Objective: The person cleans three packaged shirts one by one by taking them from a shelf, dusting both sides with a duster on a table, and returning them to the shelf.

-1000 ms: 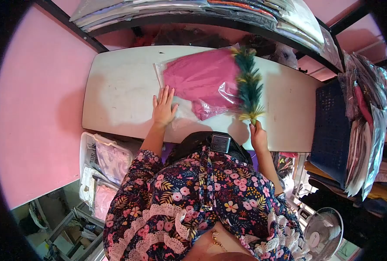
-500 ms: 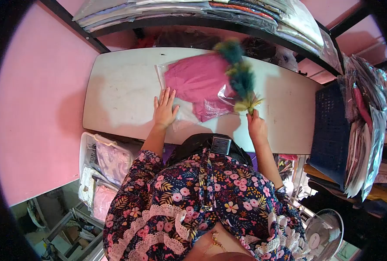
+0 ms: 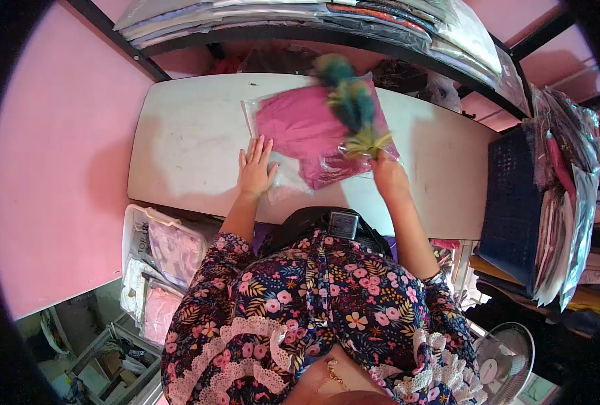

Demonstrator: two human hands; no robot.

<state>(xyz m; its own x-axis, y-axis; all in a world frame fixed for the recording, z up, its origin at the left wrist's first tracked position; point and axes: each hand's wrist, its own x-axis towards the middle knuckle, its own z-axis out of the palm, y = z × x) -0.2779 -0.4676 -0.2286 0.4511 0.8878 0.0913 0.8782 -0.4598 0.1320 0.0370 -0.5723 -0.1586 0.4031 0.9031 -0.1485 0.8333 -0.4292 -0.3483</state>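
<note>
A folded pink garment in a clear plastic bag lies on the white table. My left hand rests flat with fingers spread on the bag's lower left edge. In my right hand is the handle end of a fluffy green and yellow duster, its fingers wrapped round it. The duster's head, smeared by motion, lies across the right part of the garment in this view and reaches toward the table's far edge.
Bagged clothes are stacked on a shelf above the table's far side. A blue basket with bagged clothes beside it stands at the right. At the lower left is a white bin with packed garments. A fan stands at the lower right.
My right hand has swept the duster leftward over the bagged garment, uncovering the garment's right edge. My left hand stays in the same place.
</note>
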